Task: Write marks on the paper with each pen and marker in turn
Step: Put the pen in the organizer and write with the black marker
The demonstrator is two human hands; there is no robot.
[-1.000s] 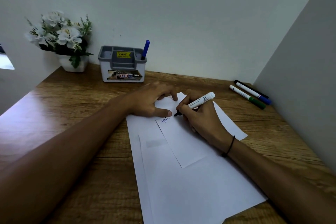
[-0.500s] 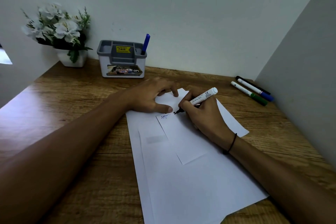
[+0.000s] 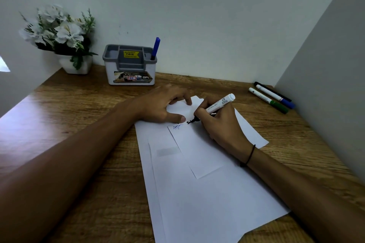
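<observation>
White paper sheets (image 3: 207, 193) lie stacked on the wooden desk, with a smaller strip (image 3: 197, 152) on top. My right hand (image 3: 219, 124) grips a white-barrelled black marker (image 3: 219, 104), its tip touching the strip beside fresh black letters. A small blue scribble (image 3: 177, 126) sits left of them. My left hand (image 3: 164, 107) presses the strip's far end down with spread fingers and thumb. Three more markers, green-capped (image 3: 268, 101), blue-capped (image 3: 275, 96) and black (image 3: 272, 91), lie at the right. A blue pen (image 3: 156, 47) stands in the holder.
A grey-and-white pen holder (image 3: 129, 67) stands against the back wall. A white pot of white flowers (image 3: 65, 39) fills the back left corner. Walls close the desk (image 3: 79, 124) at the back, left and right.
The marker tip has moved slightly right along the strip, and black letters have appeared beside the blue scribble. My left hand has stayed pressed on the paper.
</observation>
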